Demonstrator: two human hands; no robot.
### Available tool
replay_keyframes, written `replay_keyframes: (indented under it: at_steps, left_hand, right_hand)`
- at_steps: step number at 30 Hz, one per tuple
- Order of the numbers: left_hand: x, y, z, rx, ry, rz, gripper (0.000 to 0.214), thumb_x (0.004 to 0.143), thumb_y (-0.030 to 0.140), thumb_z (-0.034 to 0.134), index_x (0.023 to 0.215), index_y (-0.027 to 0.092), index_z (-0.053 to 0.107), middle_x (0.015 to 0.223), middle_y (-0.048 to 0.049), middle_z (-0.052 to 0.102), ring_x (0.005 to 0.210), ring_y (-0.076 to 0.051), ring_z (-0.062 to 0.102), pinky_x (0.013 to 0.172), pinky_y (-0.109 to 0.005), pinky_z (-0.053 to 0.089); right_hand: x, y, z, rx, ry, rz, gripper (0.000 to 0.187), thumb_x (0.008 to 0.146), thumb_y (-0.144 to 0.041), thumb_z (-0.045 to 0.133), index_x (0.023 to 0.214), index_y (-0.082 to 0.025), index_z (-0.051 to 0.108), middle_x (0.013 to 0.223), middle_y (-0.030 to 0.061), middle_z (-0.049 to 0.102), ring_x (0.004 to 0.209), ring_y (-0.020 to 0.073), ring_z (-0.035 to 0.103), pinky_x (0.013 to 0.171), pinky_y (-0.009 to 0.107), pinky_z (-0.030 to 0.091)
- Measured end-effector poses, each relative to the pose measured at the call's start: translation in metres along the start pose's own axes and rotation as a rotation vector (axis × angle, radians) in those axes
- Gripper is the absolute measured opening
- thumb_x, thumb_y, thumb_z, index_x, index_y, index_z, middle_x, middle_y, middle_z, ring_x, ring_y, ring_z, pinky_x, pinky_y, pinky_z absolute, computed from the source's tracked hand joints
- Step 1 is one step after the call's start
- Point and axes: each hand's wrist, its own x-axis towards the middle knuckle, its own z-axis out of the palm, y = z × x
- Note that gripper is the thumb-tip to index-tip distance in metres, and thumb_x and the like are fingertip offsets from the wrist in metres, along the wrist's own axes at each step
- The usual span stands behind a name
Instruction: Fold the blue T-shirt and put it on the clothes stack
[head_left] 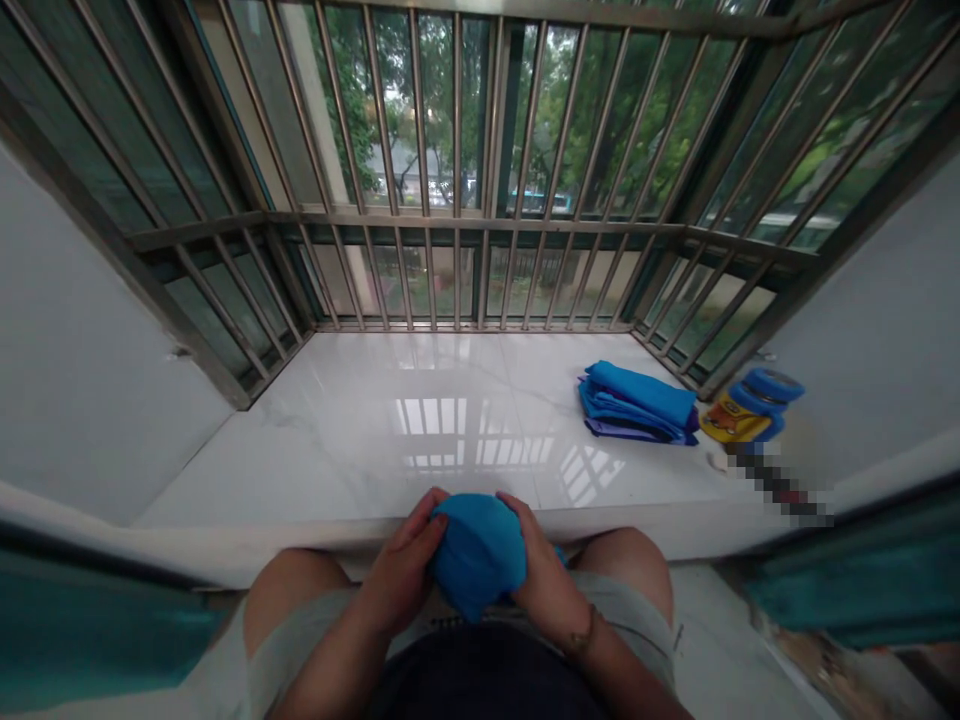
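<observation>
Between my two hands, just above my lap, is a bright blue piece of cloth (480, 555), bunched into a rounded shape with a loose corner pointing down. My left hand (409, 560) grips its left side, thumb on top and fingers curled behind. On the right edge, my right hand (540, 570) is closed around the fabric, its fingertips partly hidden at the back. A bit of blue cloth shows past the right hand. Farther off on the white ledge (360, 430) lies a stack of folded blue and purple cloths (637, 402).
A blue and yellow container (750, 405) stands at the ledge's right end, beside a blurred-out patch (784, 485). Metal window bars (484, 225) rise along the back and both sides. Teal curtains (97, 610) hang at left and right. My knees touch or nearly touch the ledge front.
</observation>
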Motion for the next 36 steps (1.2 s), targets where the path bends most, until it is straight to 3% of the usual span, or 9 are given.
replay_keyframes:
  at_steps: [5,10,15,18,22,25,30,33,36]
  left_hand:
    - [-0.003,0.05,0.007,-0.052,0.282,0.079,0.078,0.064,0.065,0.097,0.125,0.022,0.074,0.093,-0.0015,0.078,0.086,-0.022,0.073,0.075,-0.029,0.058]
    - [0.002,0.08,0.01,0.031,0.243,0.077,0.073,0.058,0.064,0.1,0.112,0.019,0.079,0.08,0.0,0.075,0.073,-0.018,0.069,0.068,-0.027,0.057]
    - [0.004,0.086,0.003,0.197,0.161,0.151,0.062,0.07,0.074,0.09,0.1,0.021,0.078,0.072,0.0036,0.066,0.064,-0.015,0.058,0.06,-0.024,0.05]
    - [0.004,0.1,-0.012,0.445,0.086,0.259,0.052,0.089,0.075,0.075,0.101,0.024,0.076,0.073,0.0036,0.064,0.067,-0.016,0.058,0.063,-0.026,0.049]
    - [0.0,0.121,-0.02,0.894,0.08,0.451,0.041,0.104,0.063,0.059,0.102,0.025,0.073,0.085,-0.0001,0.068,0.082,-0.022,0.065,0.078,-0.032,0.052]
    - [-0.007,0.117,-0.004,0.991,0.062,0.615,0.041,0.099,0.059,0.068,0.122,0.025,0.07,0.11,-0.0068,0.075,0.101,-0.028,0.07,0.095,-0.042,0.055]
    - [-0.011,0.067,0.046,0.929,-0.3,0.595,0.064,0.084,0.047,0.089,0.141,0.028,0.068,0.138,-0.0138,0.072,0.127,-0.037,0.067,0.112,-0.049,0.051]
    - [0.003,0.048,0.057,0.91,-0.2,0.546,0.019,0.097,0.034,0.069,0.113,0.026,0.076,0.112,-0.0098,0.078,0.106,-0.031,0.073,0.096,-0.045,0.056]
    - [0.01,0.05,0.053,0.799,-0.09,0.526,0.013,0.1,0.031,0.063,0.104,0.025,0.074,0.106,-0.0077,0.078,0.099,-0.027,0.073,0.09,-0.04,0.057]
  right_hand:
    - [-0.004,-0.043,-0.034,0.132,-0.159,-0.025,0.043,0.094,-0.031,0.072,0.137,-0.025,0.071,0.132,0.008,0.077,0.122,0.0281,0.072,0.108,0.041,0.055]
    - [-0.004,-0.06,-0.047,0.175,-0.213,-0.073,0.038,0.107,-0.05,0.062,0.134,-0.026,0.073,0.126,0.0078,0.078,0.12,0.0266,0.072,0.107,0.04,0.055]
    - [0.006,-0.066,-0.067,0.118,-0.419,0.008,0.051,0.088,-0.043,0.085,0.132,-0.024,0.07,0.113,0.0025,0.077,0.097,0.0206,0.071,0.089,0.032,0.059]
    - [0.013,-0.069,-0.092,0.125,-0.34,0.053,0.032,0.092,-0.047,0.079,0.114,-0.023,0.075,0.107,0.0021,0.078,0.093,0.0194,0.07,0.086,0.03,0.058]
    - [0.025,-0.083,-0.12,0.295,-0.103,0.118,0.049,0.101,-0.067,0.063,0.113,-0.022,0.077,0.104,0.0055,0.08,0.091,0.0228,0.073,0.086,0.035,0.061]
    - [0.035,-0.105,-0.126,0.312,0.012,0.103,0.053,0.099,-0.072,0.063,0.107,-0.021,0.078,0.097,0.005,0.08,0.087,0.0227,0.073,0.087,0.035,0.061]
    - [0.047,-0.15,-0.115,0.192,-0.045,0.054,0.043,0.101,-0.06,0.063,0.089,-0.02,0.071,0.082,0.001,0.071,0.074,0.0162,0.062,0.07,0.026,0.053]
    - [0.052,-0.165,-0.113,0.147,-0.102,0.043,0.037,0.1,-0.054,0.064,0.084,-0.02,0.065,0.075,-0.0016,0.063,0.068,0.0136,0.055,0.062,0.023,0.047]
    - [0.058,-0.168,-0.12,0.131,-0.051,0.065,0.039,0.1,-0.057,0.061,0.088,-0.02,0.066,0.075,-0.0013,0.063,0.07,0.0144,0.056,0.061,0.024,0.046]
